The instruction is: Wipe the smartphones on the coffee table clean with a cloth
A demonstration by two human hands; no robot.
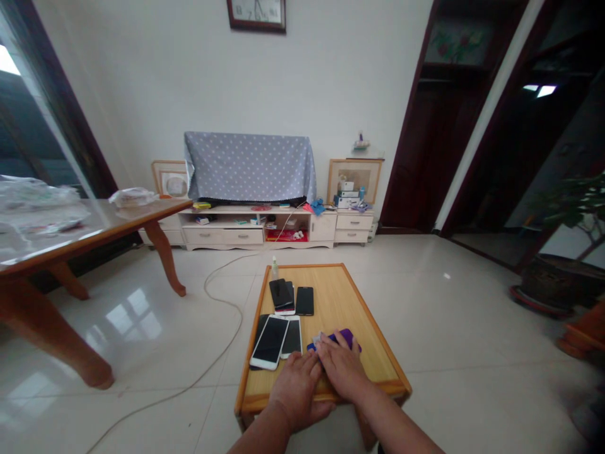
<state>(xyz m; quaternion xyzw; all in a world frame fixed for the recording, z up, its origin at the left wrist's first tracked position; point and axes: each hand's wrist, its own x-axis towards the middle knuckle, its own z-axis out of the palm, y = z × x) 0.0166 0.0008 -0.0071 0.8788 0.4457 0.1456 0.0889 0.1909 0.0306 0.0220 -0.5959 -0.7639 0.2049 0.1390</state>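
R hand (343, 367) is palm-down on a purple cloth (347, 338) at lower centre of frame, fingers over it, can't tell if gripping. L hand (295, 388) lies flat & empty on near edge of the bamboo tray (359, 309). White smartphone (270, 342) sits just up-left of L hand, long axis slanting toward top of frame, so L is nearer to it; cloth is right of it, under R.
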